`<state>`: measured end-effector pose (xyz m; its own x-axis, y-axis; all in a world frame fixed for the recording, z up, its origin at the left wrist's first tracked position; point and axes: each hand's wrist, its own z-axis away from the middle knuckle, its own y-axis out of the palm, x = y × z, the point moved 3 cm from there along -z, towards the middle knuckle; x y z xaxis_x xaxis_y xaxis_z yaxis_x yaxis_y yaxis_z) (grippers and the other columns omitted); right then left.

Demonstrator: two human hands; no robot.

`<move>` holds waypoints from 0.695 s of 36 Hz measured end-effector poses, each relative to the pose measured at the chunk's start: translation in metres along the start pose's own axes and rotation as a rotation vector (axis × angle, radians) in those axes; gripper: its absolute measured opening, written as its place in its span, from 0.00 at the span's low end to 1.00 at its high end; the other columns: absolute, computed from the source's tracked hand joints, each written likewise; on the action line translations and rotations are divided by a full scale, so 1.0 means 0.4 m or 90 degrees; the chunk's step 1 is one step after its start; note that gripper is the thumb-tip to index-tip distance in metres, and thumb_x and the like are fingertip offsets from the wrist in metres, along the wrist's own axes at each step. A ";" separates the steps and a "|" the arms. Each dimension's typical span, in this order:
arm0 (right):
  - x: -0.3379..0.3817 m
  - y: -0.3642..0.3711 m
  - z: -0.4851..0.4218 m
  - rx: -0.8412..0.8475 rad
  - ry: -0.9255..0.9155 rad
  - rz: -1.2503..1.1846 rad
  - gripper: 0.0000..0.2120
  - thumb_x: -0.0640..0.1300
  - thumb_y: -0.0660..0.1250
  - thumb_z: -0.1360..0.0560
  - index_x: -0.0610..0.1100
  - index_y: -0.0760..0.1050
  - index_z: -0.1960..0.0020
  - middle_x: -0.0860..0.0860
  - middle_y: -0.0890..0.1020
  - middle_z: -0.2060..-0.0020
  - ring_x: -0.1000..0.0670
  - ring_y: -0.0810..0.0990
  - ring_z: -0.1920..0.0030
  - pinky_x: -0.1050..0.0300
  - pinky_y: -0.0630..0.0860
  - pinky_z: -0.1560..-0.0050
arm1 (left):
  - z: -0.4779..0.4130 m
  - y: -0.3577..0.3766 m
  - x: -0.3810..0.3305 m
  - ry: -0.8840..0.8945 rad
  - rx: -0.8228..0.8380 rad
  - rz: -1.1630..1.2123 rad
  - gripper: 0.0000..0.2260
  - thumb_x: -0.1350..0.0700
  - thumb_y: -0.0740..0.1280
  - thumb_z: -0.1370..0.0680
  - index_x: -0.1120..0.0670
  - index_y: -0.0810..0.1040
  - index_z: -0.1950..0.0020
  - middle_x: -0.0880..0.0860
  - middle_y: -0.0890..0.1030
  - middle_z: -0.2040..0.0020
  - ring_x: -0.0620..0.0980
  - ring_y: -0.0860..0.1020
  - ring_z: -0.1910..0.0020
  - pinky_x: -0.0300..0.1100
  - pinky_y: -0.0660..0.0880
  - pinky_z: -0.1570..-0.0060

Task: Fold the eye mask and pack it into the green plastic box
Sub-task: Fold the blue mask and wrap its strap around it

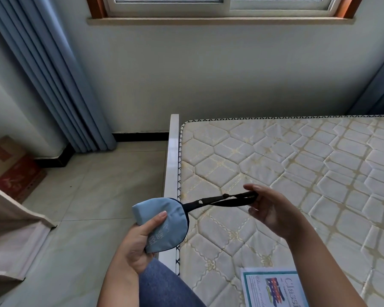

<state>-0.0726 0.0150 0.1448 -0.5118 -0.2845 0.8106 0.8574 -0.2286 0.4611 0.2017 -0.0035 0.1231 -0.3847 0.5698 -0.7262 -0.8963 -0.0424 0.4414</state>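
- The light blue eye mask (172,214) isn't lying on anything. It's held up in the air, right over the left edge of the mattress (297,156) where the white bed frame (172,165) runs alongside.
- It looks folded in half, with some pale print on the face that's showing and dark trim along the rim.
- The left hand (134,243) grips the folded mask from below. The thumb is pressed flat across the front and the other fingers are curled behind it, mostly hidden.
- The black strap (222,200) runs taut from the mask's right end over the mattress to the right hand (275,211).
- The right hand has the far loop of the strap caught in its curled fingers, thumb sticking out above it. I can't tell exactly which fingers it's hooked on.
- The two hands are well apart, joined only by the strap.
- A printed leaflet (273,289) with a teal border lies flat at the near edge of the mattress, under the right forearm.
- The person's leg in blue jeans (162,286) is just beside the bed frame.
- Off to the left there are blue curtains (60,80) hanging to the tiled floor and a cardboard box (11,167) against the wall.
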 end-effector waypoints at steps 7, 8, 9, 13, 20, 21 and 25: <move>0.016 -0.011 0.016 0.116 0.032 0.021 0.13 0.34 0.63 0.33 0.41 0.84 0.54 0.46 0.84 0.62 0.51 0.83 0.62 0.60 0.80 0.64 | -0.001 -0.011 -0.006 0.002 -0.012 0.015 0.14 0.60 0.70 0.36 0.62 0.79 0.51 0.58 0.85 0.62 0.52 0.84 0.67 0.41 0.80 0.71; 0.021 -0.011 0.019 0.125 0.034 0.056 0.13 0.33 0.64 0.33 0.41 0.84 0.53 0.45 0.85 0.60 0.50 0.84 0.60 0.59 0.81 0.62 | 0.000 -0.012 -0.007 0.003 -0.014 0.017 0.14 0.60 0.70 0.36 0.62 0.79 0.52 0.58 0.85 0.63 0.52 0.84 0.67 0.41 0.79 0.72; 0.026 -0.012 0.022 0.127 0.032 0.109 0.13 0.32 0.66 0.34 0.41 0.84 0.53 0.45 0.85 0.59 0.50 0.84 0.59 0.59 0.81 0.61 | 0.000 -0.013 -0.009 0.004 -0.016 0.019 0.14 0.60 0.70 0.36 0.61 0.79 0.52 0.57 0.85 0.63 0.52 0.84 0.67 0.41 0.79 0.72; 0.033 -0.008 0.024 0.075 0.005 0.394 0.10 0.30 0.68 0.31 0.40 0.82 0.53 0.44 0.83 0.61 0.51 0.83 0.62 0.62 0.79 0.61 | -0.001 -0.019 -0.011 0.009 -0.020 0.017 0.10 0.61 0.69 0.33 0.61 0.79 0.52 0.57 0.85 0.64 0.51 0.83 0.68 0.40 0.80 0.71; 0.022 0.017 0.014 0.000 -0.088 0.640 0.08 0.33 0.69 0.29 0.45 0.81 0.61 0.47 0.83 0.67 0.53 0.80 0.66 0.64 0.79 0.64 | -0.003 -0.021 -0.014 0.012 -0.021 0.004 0.05 0.62 0.67 0.28 0.61 0.79 0.53 0.56 0.85 0.65 0.50 0.83 0.69 0.39 0.79 0.71; 0.021 0.016 0.011 -0.018 -0.105 0.649 0.08 0.33 0.68 0.29 0.45 0.80 0.61 0.47 0.82 0.67 0.53 0.80 0.67 0.65 0.78 0.65 | -0.002 -0.019 -0.014 0.010 -0.017 -0.001 0.05 0.62 0.67 0.28 0.61 0.79 0.53 0.57 0.85 0.65 0.51 0.83 0.69 0.40 0.79 0.71; 0.017 0.007 0.004 -0.059 -0.134 0.581 0.06 0.33 0.64 0.26 0.41 0.75 0.60 0.47 0.81 0.70 0.56 0.80 0.71 0.64 0.76 0.70 | 0.001 -0.018 -0.009 0.001 -0.007 0.002 0.08 0.62 0.67 0.29 0.62 0.79 0.51 0.57 0.85 0.63 0.51 0.83 0.68 0.41 0.80 0.71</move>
<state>-0.0736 0.0137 0.1521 0.3846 -0.2187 0.8968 0.9096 -0.0757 -0.4086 0.2097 -0.0052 0.1228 -0.3876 0.5684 -0.7257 -0.8976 -0.0534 0.4375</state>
